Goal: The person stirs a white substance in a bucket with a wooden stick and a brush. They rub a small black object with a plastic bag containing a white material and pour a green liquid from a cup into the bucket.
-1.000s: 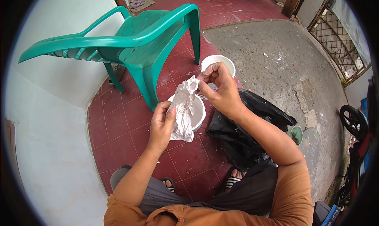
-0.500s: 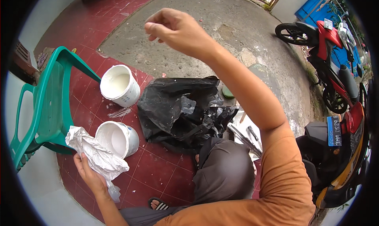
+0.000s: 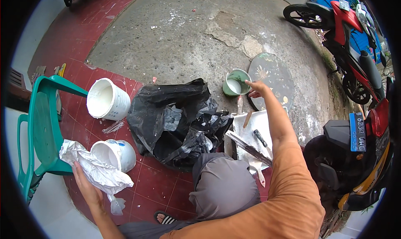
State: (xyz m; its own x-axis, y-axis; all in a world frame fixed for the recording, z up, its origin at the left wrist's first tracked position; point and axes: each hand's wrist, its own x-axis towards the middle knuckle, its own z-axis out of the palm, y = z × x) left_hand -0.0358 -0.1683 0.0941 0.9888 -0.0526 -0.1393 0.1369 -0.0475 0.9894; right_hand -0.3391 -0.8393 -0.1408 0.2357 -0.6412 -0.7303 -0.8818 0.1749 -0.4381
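Note:
My left hand (image 3: pixel 88 189) supports a crumpled silvery-white bag (image 3: pixel 94 168) from below, its fingers partly hidden by it. A clear plastic end hangs from the bag's lower corner. Right behind the bag, a white bucket (image 3: pixel 127 156) is tipped toward it, its mouth partly covered. Out to the right, my right hand (image 3: pixel 259 90) grips the rim of a small green pail (image 3: pixel 234 86) with whitish liquid inside. The pail is on the concrete beside a round grey lid-like disc (image 3: pixel 273 74). Another white bucket (image 3: pixel 109 103) holds a pale, creamy substance.
A black plastic sheet or bag (image 3: pixel 167 113) lies in the middle. Near my knee, a white tray (image 3: pixel 246 126) holds a dark-handled tool (image 3: pixel 260 137) and long flat blades; a brush (image 3: pixel 260 177) is beside it. A green chair (image 3: pixel 50 126) stands left, motorcycles (image 3: pixel 348 38) right.
My right hand has come down and right from mid-air to the green pail's rim. My left hand still holds the silvery bag. The view has shifted, revealing the tray and disc.

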